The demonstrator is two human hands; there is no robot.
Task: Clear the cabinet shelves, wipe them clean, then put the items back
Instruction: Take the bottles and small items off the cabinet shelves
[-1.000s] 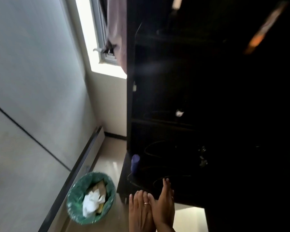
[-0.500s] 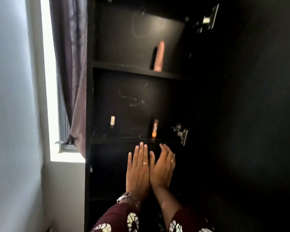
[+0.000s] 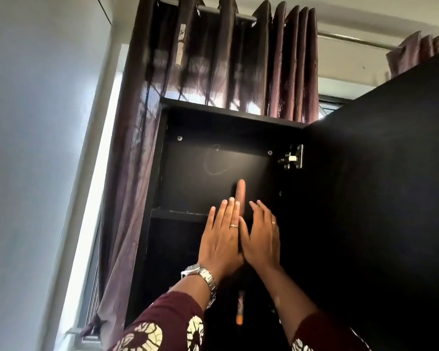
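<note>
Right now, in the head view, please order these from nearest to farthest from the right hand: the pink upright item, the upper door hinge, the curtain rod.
From the right hand:
1. Pink upright item, on the top shelf just above-left.
2. Upper door hinge, above-right inside the cabinet.
3. Curtain rod, far above the cabinet.

Two hands [image 3: 222,239], two bottles [image 3: 240,196], one hinge [image 3: 293,157].

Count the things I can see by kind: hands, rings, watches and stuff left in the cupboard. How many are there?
Hands: 2 (left hand, right hand)
Rings: 2 (left ring, right ring)
Watches: 1 (watch)
Items in cupboard: 2 (pinkish item, orange-tipped tube)
Total: 7
</note>
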